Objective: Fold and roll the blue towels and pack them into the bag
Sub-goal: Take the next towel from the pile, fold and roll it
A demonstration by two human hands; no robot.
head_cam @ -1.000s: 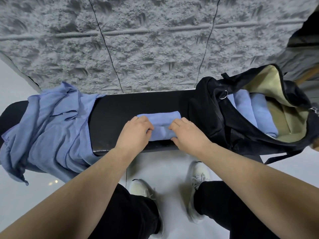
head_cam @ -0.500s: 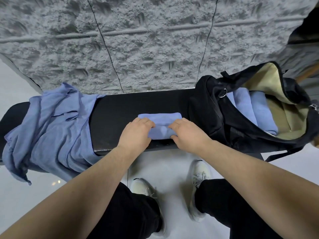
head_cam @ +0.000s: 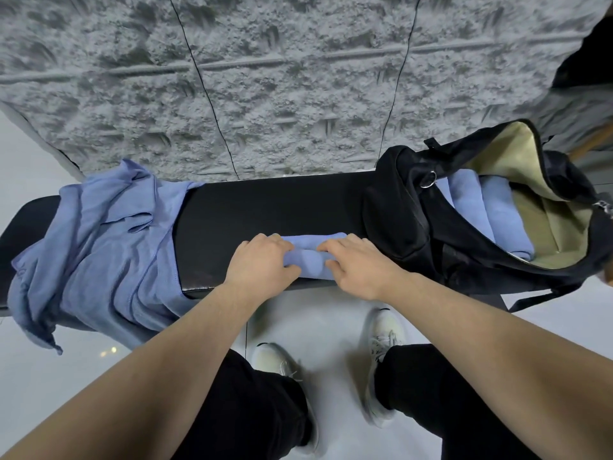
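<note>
A blue towel roll (head_cam: 310,260) lies across the near middle of the black bench (head_cam: 265,210). My left hand (head_cam: 262,263) grips its left end, fingers curled over the top and thumb in front. My right hand (head_cam: 358,263) grips the right end the same way. A loose heap of blue towels (head_cam: 99,254) drapes over the bench's left end. At the right stands an open black bag (head_cam: 398,220) with a tan lining; rolled blue towels (head_cam: 481,210) lie side by side inside it.
A rough grey stone wall (head_cam: 298,94) rises right behind the bench. The pale floor (head_cam: 325,333) lies below the bench's front edge, with my legs and white shoes (head_cam: 381,366) on it. A bag strap (head_cam: 537,298) hangs down at the right.
The flat part of the towel beyond my fingers has been rolled up; only a tight roll shows now. Both hands moved slightly forward over it.
</note>
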